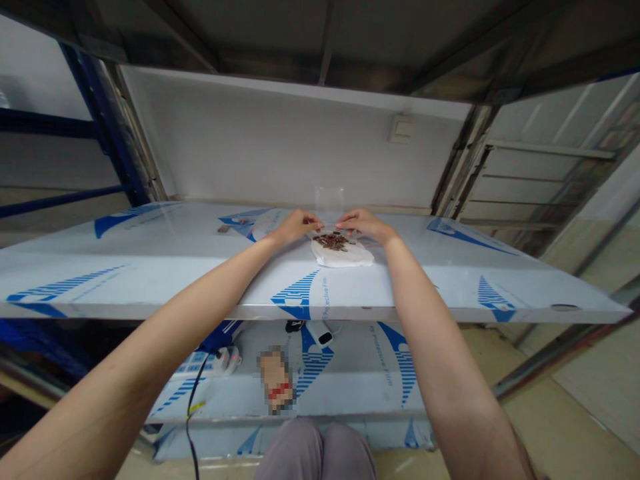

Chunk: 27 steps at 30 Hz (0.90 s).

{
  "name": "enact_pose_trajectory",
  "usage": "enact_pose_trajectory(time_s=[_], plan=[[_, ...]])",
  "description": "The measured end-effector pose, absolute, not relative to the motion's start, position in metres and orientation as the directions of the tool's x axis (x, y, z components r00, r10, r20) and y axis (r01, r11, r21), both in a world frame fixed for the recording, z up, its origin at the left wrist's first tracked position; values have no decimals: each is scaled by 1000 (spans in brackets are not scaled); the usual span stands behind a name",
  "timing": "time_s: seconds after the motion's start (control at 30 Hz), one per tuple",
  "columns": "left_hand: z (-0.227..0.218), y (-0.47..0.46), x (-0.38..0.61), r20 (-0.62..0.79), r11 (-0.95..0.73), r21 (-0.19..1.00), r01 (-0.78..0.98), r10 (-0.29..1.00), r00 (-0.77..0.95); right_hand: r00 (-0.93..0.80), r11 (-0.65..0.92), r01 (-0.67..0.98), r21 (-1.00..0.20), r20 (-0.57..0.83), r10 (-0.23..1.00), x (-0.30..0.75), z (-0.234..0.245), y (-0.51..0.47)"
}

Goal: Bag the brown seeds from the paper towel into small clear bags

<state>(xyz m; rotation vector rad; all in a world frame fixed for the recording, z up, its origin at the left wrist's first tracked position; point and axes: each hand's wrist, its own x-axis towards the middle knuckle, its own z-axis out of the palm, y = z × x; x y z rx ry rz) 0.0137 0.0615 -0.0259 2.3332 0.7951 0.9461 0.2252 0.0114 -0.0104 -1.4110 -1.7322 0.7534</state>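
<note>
Along the blue-printed, film-wrapped worktop [150, 280], the left hand [298, 225] and right hand [363, 223] each pinched an edge of a clear plastic bag [329, 203], fingers nearly closed. Brown pieces [330, 241] lay just below the hands on a white cloth [347, 257]; whether they were inside the bag could not be told.

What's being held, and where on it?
A clear thin plastic bag, pinched at its left and right side edges by the left hand and right hand; its upper part stands above them.
</note>
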Motion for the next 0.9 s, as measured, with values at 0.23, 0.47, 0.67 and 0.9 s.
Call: enact_pose_trajectory(time_s=[0.23,0.47,0.67,0.9], plan=[[-15,51,16,472,-725,584,365,670,573,-122,276,567,-776,252,960,221,-5,8],[-18,48,21,467,-699,675,235,651,598,-134,341,535,-773,321,938,222,-6,7],[-16,51,16,527,-724,634,273,662,533,-139,290,525,-800,255,957,218,-4,3],[-7,42,13,518,-685,669,288,708,480,-115,311,531,-788,297,948,216,0,-1]])
